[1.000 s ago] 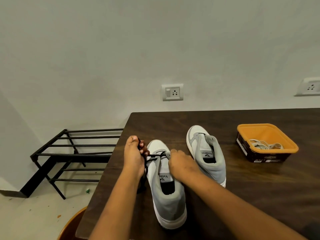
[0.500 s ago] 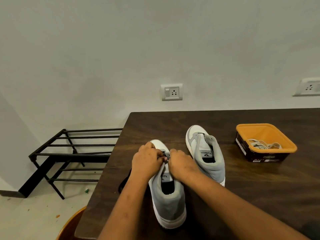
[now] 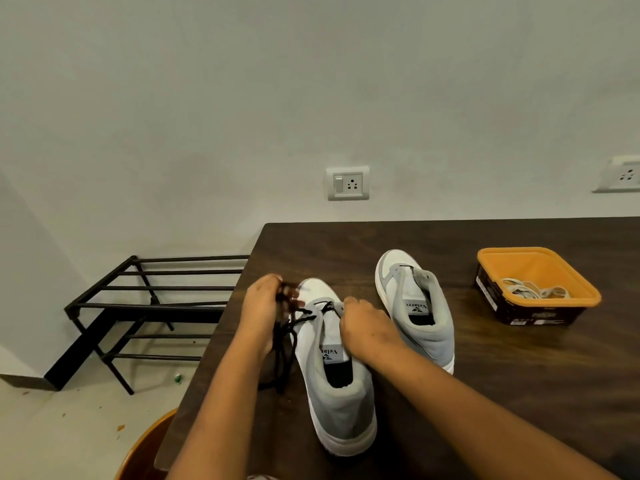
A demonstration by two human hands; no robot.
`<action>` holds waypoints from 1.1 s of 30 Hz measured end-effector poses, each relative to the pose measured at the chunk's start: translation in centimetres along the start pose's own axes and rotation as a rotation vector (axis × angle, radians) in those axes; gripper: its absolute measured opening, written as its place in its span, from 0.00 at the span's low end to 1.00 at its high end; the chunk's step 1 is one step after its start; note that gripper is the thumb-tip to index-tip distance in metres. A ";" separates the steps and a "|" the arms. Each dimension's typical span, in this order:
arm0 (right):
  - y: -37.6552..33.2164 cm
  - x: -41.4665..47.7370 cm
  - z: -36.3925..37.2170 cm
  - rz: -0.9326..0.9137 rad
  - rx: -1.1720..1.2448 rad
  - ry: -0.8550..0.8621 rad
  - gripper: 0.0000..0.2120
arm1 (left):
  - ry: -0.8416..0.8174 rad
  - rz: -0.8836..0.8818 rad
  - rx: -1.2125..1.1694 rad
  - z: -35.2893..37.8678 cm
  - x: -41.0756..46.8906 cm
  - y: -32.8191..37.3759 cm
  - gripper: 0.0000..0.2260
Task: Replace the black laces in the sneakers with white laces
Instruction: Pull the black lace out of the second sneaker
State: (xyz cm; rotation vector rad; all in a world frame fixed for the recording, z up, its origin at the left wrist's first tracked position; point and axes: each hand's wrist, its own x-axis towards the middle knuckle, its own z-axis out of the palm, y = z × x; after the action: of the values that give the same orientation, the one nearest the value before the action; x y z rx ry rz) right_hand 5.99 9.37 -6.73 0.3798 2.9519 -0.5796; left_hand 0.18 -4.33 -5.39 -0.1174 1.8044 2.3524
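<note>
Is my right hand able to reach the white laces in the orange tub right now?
Probably yes: the tub is open-topped, the white laces lie exposed, and only the second sneaker stands between; the right hand would pass over it.

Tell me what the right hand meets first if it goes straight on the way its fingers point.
Likely the black lace on the near sneaker, just ahead of the right hand; depth is unclear.
</note>
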 end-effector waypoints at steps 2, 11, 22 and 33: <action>0.0 0.2 0.1 0.006 0.002 0.000 0.15 | 0.049 0.063 0.648 -2.0 0.4 -0.9 0.15; 1.2 1.2 0.4 -0.029 0.026 0.073 0.23 | -0.189 0.143 1.167 -1.2 0.3 -1.7 0.07; 2.6 2.7 -0.8 -0.020 0.209 0.032 0.22 | -0.016 0.383 1.485 3.2 -1.4 -4.4 0.14; 2.4 3.1 -0.2 -0.062 0.199 -0.058 0.17 | 0.145 0.163 1.001 3.3 -1.3 -4.6 0.12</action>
State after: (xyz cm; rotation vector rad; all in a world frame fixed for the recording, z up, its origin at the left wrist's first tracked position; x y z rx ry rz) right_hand 3.63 12.31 -7.95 0.2844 2.8676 -0.8801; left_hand 2.46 -0.16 -8.64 -0.0004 2.8914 1.2711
